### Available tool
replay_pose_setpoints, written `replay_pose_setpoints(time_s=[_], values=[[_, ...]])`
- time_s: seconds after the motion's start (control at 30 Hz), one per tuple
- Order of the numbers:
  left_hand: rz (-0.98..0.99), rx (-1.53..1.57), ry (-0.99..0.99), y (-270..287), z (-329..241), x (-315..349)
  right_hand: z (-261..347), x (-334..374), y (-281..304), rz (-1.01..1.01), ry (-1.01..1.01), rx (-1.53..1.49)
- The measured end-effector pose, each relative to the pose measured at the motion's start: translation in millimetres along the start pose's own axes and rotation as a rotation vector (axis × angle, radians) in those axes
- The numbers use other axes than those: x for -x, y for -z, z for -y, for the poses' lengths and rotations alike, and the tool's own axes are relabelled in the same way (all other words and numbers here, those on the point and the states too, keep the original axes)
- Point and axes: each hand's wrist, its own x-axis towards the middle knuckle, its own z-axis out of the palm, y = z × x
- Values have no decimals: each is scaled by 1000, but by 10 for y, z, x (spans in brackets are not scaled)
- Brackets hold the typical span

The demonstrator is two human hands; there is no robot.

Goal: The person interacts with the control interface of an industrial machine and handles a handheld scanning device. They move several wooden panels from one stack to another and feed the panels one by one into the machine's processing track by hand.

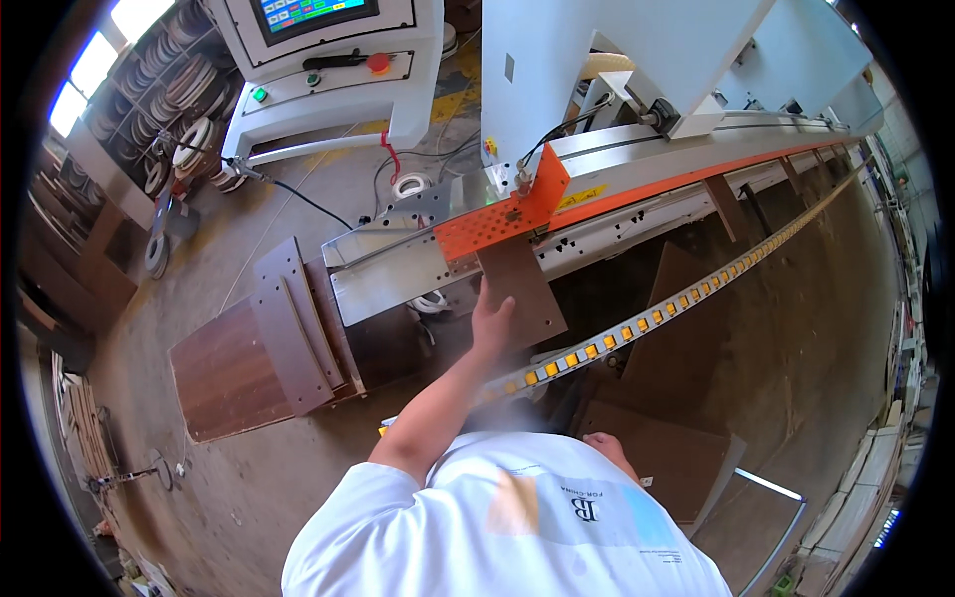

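The brown panel [532, 298] sits at the near edge of the machine bed [383, 284], far end tucked up against or under the orange guard [502, 229] (can't tell which), near right corner with a little drilled hole poking out past the bed toward the roller rail [592, 350]. Left hand [492, 318] is laid on its left side, thumb spread away from the index finger, so it looks more like pressing than pinching. Can't see if the other fingers curl below the edge.

IMO the thing to get right here is keeping the panel flat and square to that guard. I'd push from further back toward the near edge, since one hand on one side could let it twist, and I'd keep those fingertips well shy of the orange metal. A second hand on the near right corner would steady it.

Pose-wise, the left arm reaches forward and inward, elbow bent out to the side, fingers pointing away from the body. What looks like the right hand [607, 450] is back beside the shirt [557, 527], mostly hidden, so no idea whether it's holding anything.
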Motion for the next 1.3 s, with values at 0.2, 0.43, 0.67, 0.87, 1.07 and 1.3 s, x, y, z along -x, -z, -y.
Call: replay_pose_setpoints(time_s=[0.2,0.43,0.67,0.87,1.07,1.3], values=[[-22,34,13,-667,160,-206,629,257,82,-3,-40,-47],[239,-106,286,-667,-449,-343,467,213,124,13,10,47],[22,-548,-194,937,-1164,-69,189,73,-28,43,201,43],[-640,-1372,-334,2960,-1586,637,726,104,-300,127,240,166],[-733,-1238,315,3822,-1643,1166,958,-168,-504,122,195,297],[-573,-948,308,4380,-1545,1207,1117,-166,-759,93,271,305]])
